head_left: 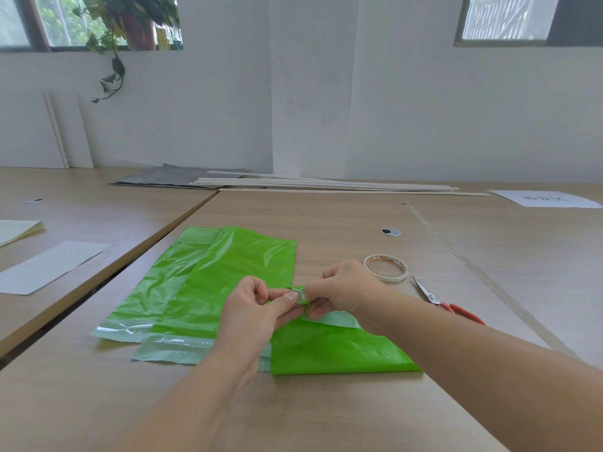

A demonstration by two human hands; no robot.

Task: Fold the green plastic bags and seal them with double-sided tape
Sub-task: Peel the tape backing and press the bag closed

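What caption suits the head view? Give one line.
Left hand and right hand pinch a tape piece over the folded green bag; tape roll, scissors nearby.

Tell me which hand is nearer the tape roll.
Right. The right hand is close beside the tape roll; the left hand is farther away, over the green bags. Both pinch a tape piece.

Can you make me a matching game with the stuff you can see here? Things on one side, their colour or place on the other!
Things:
1. tape roll
2. scissors
3. small tape piece
4. plant

Clues:
A. red handles
B. pinched between the left hand and the right hand
C. by the window
D. white ring

Pairs: 1-D, 2-A, 3-B, 4-C
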